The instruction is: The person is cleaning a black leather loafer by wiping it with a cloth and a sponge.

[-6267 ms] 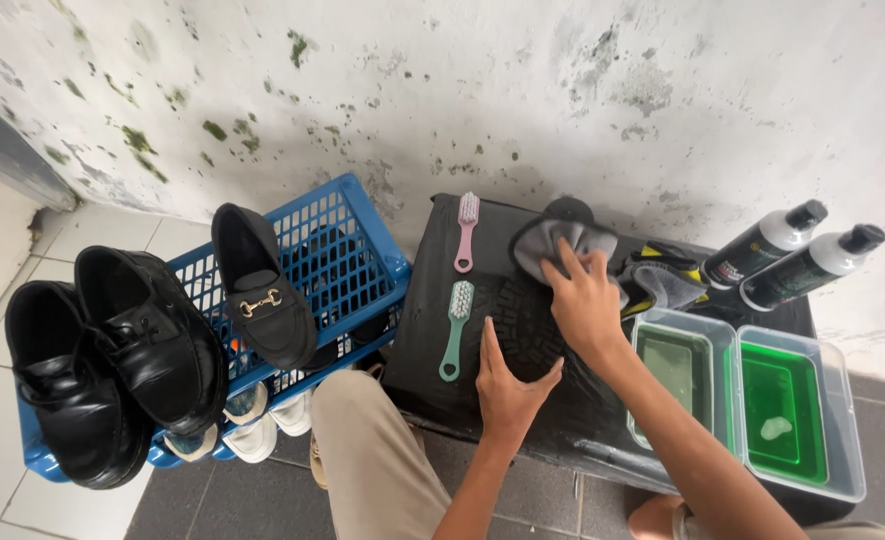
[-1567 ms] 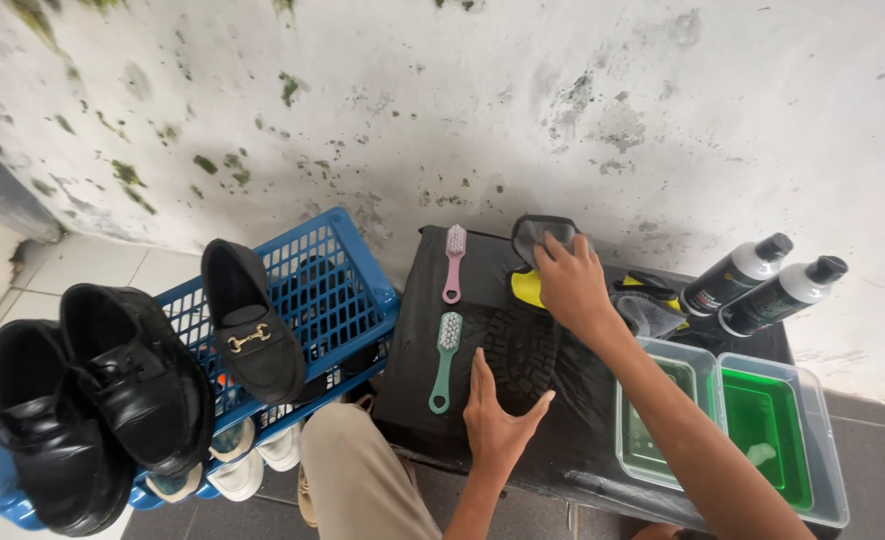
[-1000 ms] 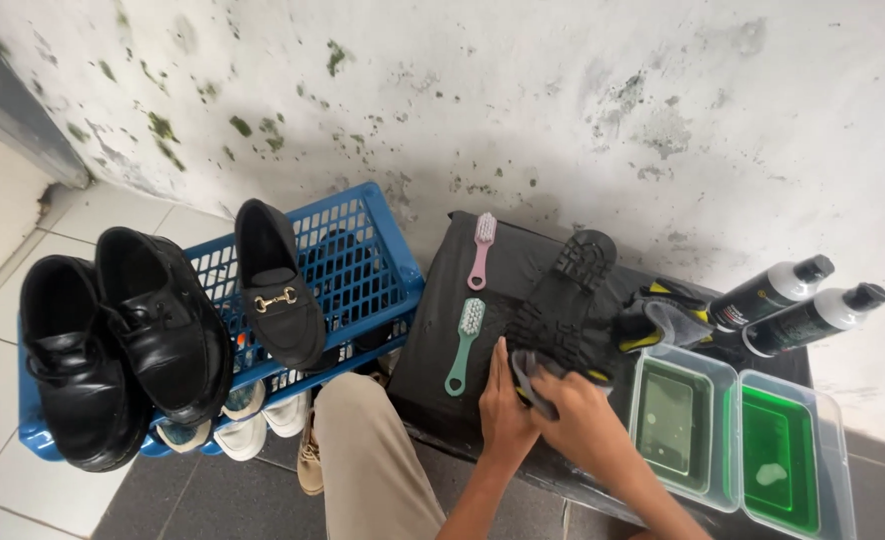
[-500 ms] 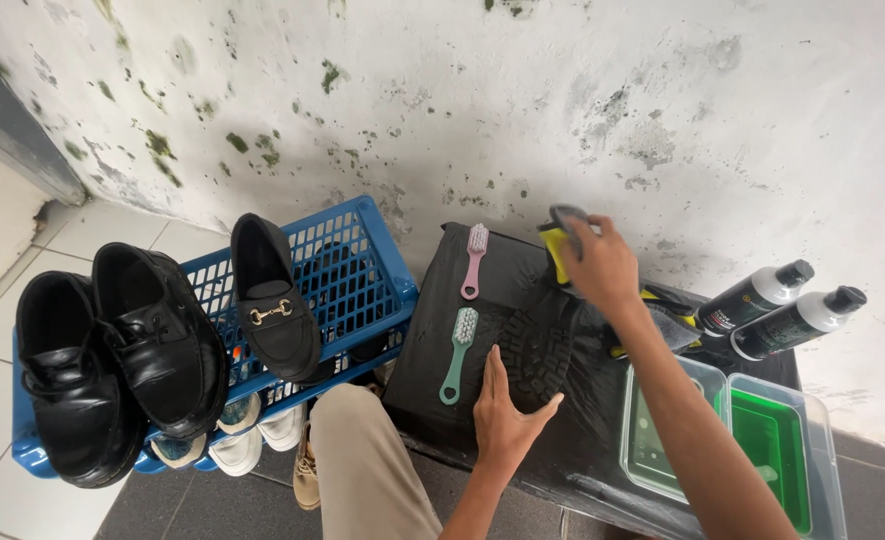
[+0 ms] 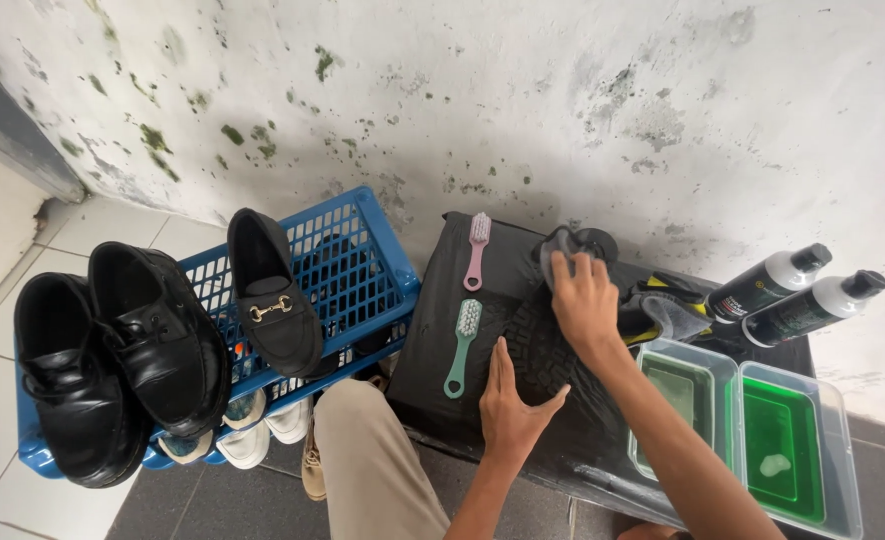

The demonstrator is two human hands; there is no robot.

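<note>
In the middle of the frame, on the black stool (image 5: 493,300), a dark shoe (image 5: 553,345) lies sole up, and I see my two hands on it. My left hand (image 5: 511,405) is flat and open, pressing the near end of the sole, fingers spread wide and holding nothing. My right hand (image 5: 583,300) is closed over a grey cloth (image 5: 561,245) at the far end of the sole. To wipe well, I judge the left hand must press firmly so the shoe does not slide, and the cloth should go along the tread grooves. Just left of the shoe lie a green brush (image 5: 461,345) and a pink brush (image 5: 477,248); they are close and could be knocked. At the right stand two tubs (image 5: 738,420) with green liquid, and two bottles (image 5: 798,295) lie behind them. At the left, black shoes (image 5: 123,350) rest on a blue basket (image 5: 363,270).
</note>
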